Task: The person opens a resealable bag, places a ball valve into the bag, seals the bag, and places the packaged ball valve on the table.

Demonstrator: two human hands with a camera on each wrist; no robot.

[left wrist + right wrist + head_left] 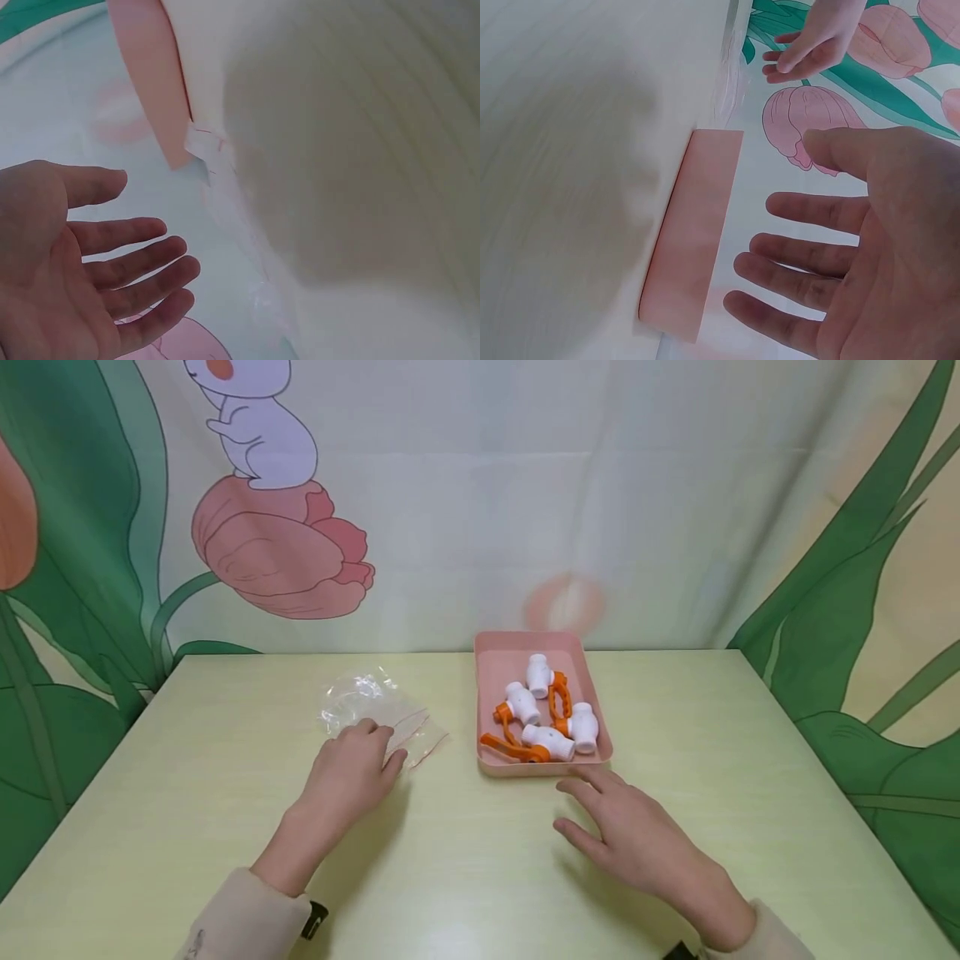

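A clear plastic zip bag (363,695) lies on the table to the left of a pink tray (491,647). Over the bag's near side hovers my left hand (352,768), its fingers spread and holding nothing in the left wrist view. My right hand (633,831) is in the air by the tray's near right corner, fingers loosely extended, nothing in it. In the tray lie several white valves with orange handles, among them an upper valve (538,677), a left valve (522,703), a right valve (583,728) and a front valve (549,742).
The pale table (465,877) ends at the back against a hanging cloth (465,527) printed with flowers and a white animal. The tray's low rim stands near that back edge.
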